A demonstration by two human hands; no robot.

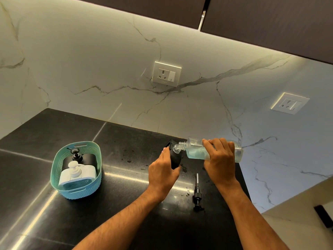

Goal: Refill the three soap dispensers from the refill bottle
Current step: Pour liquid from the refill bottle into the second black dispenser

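Here the right hand (219,156) grips the refill bottle (214,149) lying level, its mouth at nine o'clock meeting the black dispenser (175,159) gripped by the left hand (162,170).

No readable text, brand, number or sign anywhere. Refill bottle (214,150) at 3 o'clock is clear and carries no label. The black dispenser (175,159) beside it is plain. The white dispenser (76,173) in the basket at 9 o'clock shows no lettering. Wall socket (166,73) at 12 o'clock has no legible marking.
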